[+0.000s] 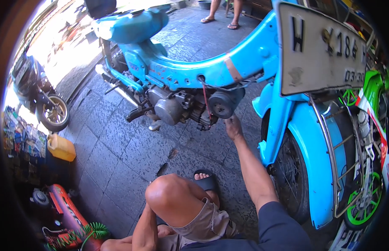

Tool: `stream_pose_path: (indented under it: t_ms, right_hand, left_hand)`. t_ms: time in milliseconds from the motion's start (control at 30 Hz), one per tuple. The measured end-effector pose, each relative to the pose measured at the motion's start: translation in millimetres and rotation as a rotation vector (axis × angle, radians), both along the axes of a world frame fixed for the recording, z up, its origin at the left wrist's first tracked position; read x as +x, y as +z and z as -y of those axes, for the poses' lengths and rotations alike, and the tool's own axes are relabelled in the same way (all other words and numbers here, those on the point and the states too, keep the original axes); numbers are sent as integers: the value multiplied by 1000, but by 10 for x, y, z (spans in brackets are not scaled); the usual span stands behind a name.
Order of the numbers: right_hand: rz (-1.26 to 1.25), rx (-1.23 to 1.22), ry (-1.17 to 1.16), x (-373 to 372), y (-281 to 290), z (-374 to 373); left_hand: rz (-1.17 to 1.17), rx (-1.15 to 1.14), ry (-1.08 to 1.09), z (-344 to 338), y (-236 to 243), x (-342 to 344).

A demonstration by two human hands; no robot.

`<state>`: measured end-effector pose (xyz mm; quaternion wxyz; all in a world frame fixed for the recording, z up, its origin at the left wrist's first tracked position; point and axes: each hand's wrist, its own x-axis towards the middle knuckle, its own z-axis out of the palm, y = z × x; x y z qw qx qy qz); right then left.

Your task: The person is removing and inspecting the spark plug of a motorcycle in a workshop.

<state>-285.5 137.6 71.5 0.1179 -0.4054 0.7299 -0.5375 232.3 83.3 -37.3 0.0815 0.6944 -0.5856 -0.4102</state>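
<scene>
A light-blue step-through motorcycle (190, 69) stands across the view, its grey engine (167, 111) exposed. In front of the engine sits a round dark housing, likely an air filter (221, 104). My right arm is stretched out to it, and my right hand (233, 128) is at its lower edge with the fingers closed. What they hold, if anything, is hidden. A thin red wire (205, 95) hangs from a hole in the blue frame down beside the housing. My left forearm (145, 230) rises along my bent knee (169, 194), which hides my left hand and its fingers.
The motorcycle's front wheel (288, 175), blue fender (315, 167) and number plate (322, 50) are close on the right, beside a green-wheeled motorcycle (366, 201). Left are a yellow jerrycan (61, 147), red compressor tank (71, 209), green coiled hose (94, 231) and parked scooter (44, 100). Someone's feet (233, 26) stand behind.
</scene>
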Motion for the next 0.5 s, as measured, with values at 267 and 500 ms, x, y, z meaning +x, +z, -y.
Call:
stream_pose_path:
  t_ms: [267,500]
  right_hand:
    - [25,-25,-8,320,20,216]
    - [1472,-477,-259,-34,-260,271]
  left_hand:
    - [68,-266,-27,1105,492,915]
    - [49,-411,-228,1869,1623,288]
